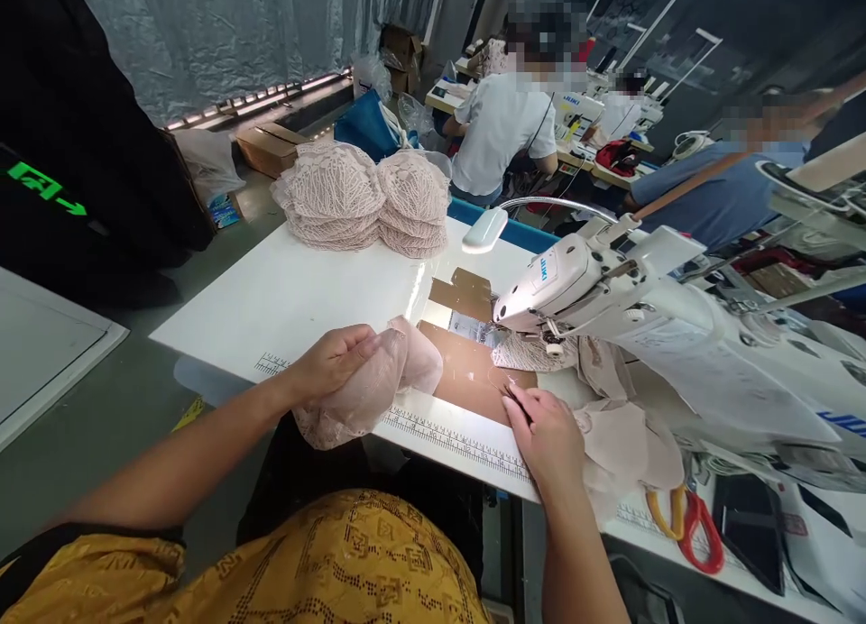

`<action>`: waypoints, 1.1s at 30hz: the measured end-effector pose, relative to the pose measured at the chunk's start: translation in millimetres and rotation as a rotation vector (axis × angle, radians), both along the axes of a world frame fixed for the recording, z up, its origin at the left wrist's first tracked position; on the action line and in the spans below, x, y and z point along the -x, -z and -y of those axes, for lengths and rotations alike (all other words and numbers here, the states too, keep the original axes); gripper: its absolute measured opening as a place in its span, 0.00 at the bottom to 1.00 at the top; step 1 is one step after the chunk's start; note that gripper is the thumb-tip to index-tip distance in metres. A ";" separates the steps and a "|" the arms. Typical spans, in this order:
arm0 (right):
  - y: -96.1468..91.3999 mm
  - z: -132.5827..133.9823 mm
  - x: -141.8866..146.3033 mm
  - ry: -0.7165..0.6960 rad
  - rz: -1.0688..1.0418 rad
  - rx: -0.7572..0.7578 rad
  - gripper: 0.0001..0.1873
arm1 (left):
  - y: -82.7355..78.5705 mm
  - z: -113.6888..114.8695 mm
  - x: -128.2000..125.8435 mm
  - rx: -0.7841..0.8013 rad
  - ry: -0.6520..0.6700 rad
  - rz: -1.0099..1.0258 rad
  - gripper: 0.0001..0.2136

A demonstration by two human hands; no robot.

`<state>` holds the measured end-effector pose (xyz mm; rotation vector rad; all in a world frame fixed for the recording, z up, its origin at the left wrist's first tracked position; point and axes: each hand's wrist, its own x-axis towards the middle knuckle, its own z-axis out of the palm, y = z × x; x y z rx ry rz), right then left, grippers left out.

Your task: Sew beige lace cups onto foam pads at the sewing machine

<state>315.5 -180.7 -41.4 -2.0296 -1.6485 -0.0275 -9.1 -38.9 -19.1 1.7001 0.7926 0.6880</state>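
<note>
My left hand (pixel 345 358) pinches a pale pink bra piece (pixel 369 385) by its upper edge. Its sheer lace side hangs over the table's front edge, and a smooth moulded cup (pixel 420 361) shows at its right. My right hand (pixel 549 426) rests low over the brown board (pixel 466 367), fingers closed; a small dark tip shows between thumb and forefinger, too little to name. A thin loose thread lies by those fingertips. Just beyond, a white sewing machine (pixel 561 277) stands with its needle area over a metal plate, a lace piece (pixel 534 352) lying beside it.
Stacked lace bra cups (pixel 362 200) sit at the table's far edge. Printed rulers (pixel 460 439) run along the front. More fabric pieces (pixel 626 439), orange and red scissors handles (pixel 700 534) and a dark phone (pixel 748 529) lie at right. Several people sit at other machines behind.
</note>
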 end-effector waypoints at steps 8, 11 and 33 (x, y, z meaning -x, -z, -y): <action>-23.4 13.8 57.3 -0.464 -0.833 -0.041 0.20 | -28.8 44.1 -20.4 -0.375 0.118 0.156 0.15; -30.2 1.7 99.6 -0.639 -1.112 0.234 0.22 | -28.7 54.4 -34.3 -0.667 0.182 0.109 0.11; -32.1 108.6 0.3 0.256 -1.470 -0.217 0.23 | 12.4 -72.4 8.6 -0.904 -0.196 -0.773 0.23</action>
